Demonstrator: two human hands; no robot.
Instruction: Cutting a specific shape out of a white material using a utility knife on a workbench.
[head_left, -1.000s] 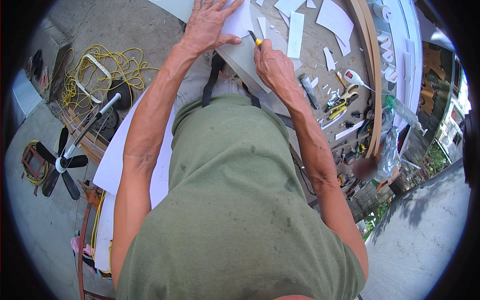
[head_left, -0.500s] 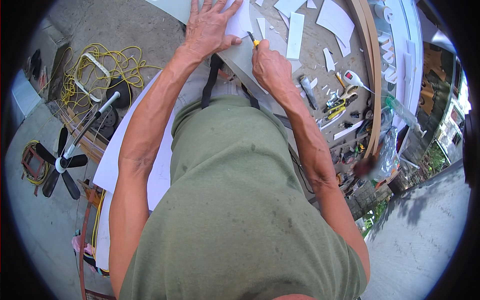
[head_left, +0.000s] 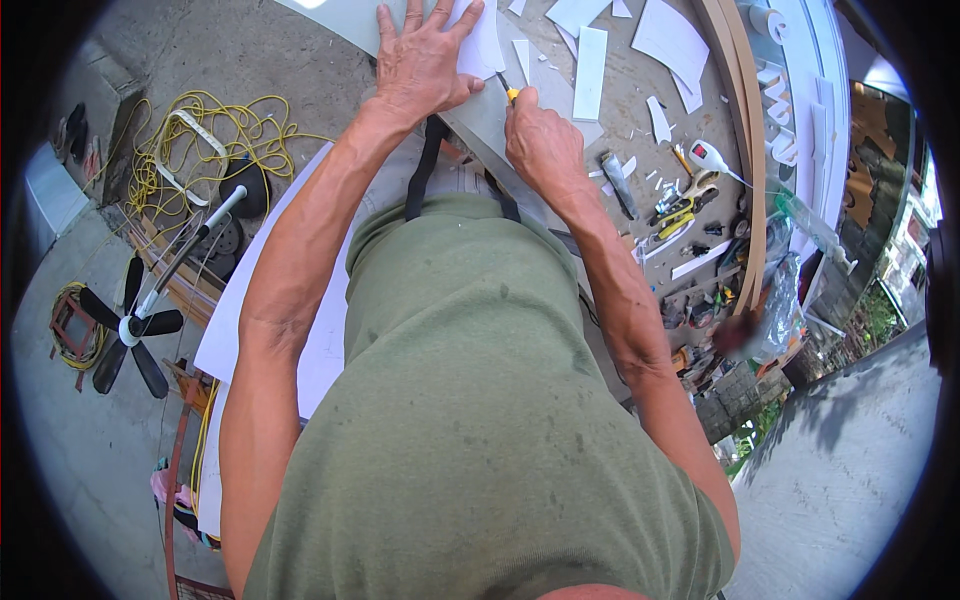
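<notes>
At the top of the view my left hand (head_left: 418,65) lies with fingers spread on a white sheet (head_left: 482,40) that rests on a pale grey board (head_left: 490,135). Just right of it my right hand (head_left: 545,140) grips a yellow utility knife (head_left: 512,94), its dark blade at the sheet's lower corner. The exact contact of the blade is too small to tell. Beside my right hand lie a narrow white offcut (head_left: 589,75) and several smaller scraps.
At the right are scissors (head_left: 696,186), loose tools, a white corded tool (head_left: 710,160), curved brown strips (head_left: 745,80) and a plastic bottle (head_left: 810,225). At the left lie tangled yellow cord (head_left: 250,130), a black fan (head_left: 130,330) and a large white sheet (head_left: 240,340) beside my body.
The knife in my right hand has shifted a little way toward my body. My left hand, fingers still spread, has slid slightly to the right and toward me.
</notes>
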